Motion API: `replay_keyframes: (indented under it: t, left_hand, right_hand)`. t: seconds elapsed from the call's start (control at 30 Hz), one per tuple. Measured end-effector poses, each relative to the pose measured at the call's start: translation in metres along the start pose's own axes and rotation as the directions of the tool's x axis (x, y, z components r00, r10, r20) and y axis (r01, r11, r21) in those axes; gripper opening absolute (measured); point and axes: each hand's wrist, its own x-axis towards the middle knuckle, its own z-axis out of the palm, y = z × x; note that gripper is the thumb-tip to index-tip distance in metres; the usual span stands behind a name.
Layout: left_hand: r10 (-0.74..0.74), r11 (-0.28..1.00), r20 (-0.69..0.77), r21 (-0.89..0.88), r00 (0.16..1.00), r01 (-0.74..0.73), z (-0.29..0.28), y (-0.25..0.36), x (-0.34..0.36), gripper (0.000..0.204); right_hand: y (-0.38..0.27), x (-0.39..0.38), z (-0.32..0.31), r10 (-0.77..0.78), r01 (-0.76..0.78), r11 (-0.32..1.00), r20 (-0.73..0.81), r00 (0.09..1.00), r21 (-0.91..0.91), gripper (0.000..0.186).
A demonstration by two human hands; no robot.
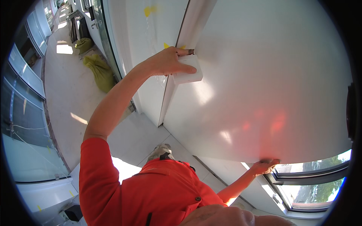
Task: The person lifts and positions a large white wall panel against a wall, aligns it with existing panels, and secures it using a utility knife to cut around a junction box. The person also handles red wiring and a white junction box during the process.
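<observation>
A large glossy white panel (241, 94) fills the right side of the view. My left hand (171, 62) reaches up to its left edge, fingers closed round a small white square box (188, 77). The thumb lies across the box's face, and the fingertips at its top edge are dark. What the box is for does not show. My right hand (266, 166) is lower and to the right, with its fingers curled at the panel's near edge. Part of that grip is hidden.
A white wall or door face (151, 45) with yellow marks adjoins the panel's left edge. Framed windows (311, 180) stand at the lower right. Down the corridor at left lie green sacks (98, 71) beside an open door (100, 30); glass panes (22, 109) line its far side.
</observation>
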Motion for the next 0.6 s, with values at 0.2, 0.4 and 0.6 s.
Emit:
replay_keyframes:
  t: [0.2,0.4,0.6]
  left_hand:
    - [-0.019,0.975,0.006,-0.223,1.000,0.020,-0.006,-0.001,0.012,0.071]
    - [-0.029,0.867,-0.001,-0.497,1.000,0.025,0.011,-0.013,0.017,0.091]
    - [-0.018,0.644,-0.042,-0.765,0.999,-0.020,0.027,-0.032,0.024,0.063]
  right_hand:
    - [0.009,0.000,-0.003,0.002,0.000,0.999,-0.049,0.999,0.044,0.075]
    - [0.012,0.000,-0.005,0.021,-0.022,1.000,-0.049,0.999,-0.021,0.057]
    - [0.008,-0.010,-0.004,-0.045,0.049,0.992,0.032,0.998,-0.113,0.063]
